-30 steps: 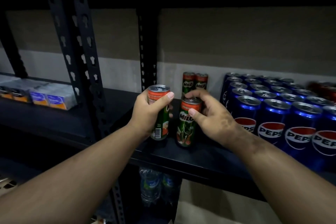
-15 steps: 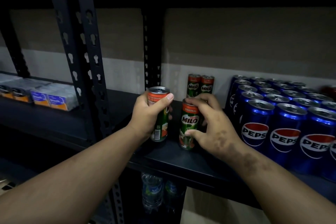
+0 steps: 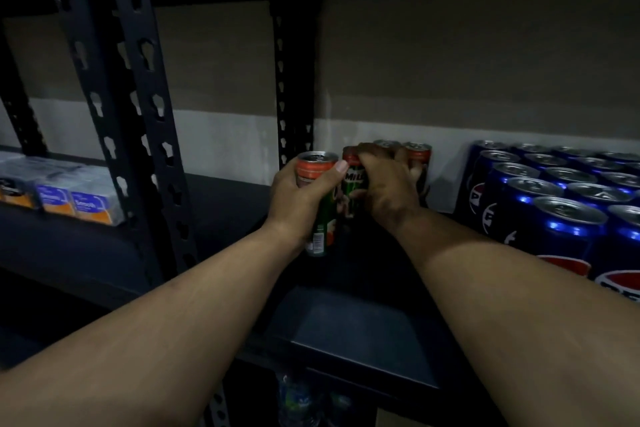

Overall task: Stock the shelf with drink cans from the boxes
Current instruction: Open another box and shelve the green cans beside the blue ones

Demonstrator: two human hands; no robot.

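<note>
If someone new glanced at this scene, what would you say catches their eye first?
Probably the two hands at the centre of the dark shelf: the left hand grips one Milo can, and the right hand holds another Milo can against two more Milo cans at the back. Next, the shiny blue Pepsi cans packed in rows on the right.

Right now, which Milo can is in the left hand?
The Milo can nearest the upright, silver top showing; left hand grips it. Right hand holds its neighbour.
</note>
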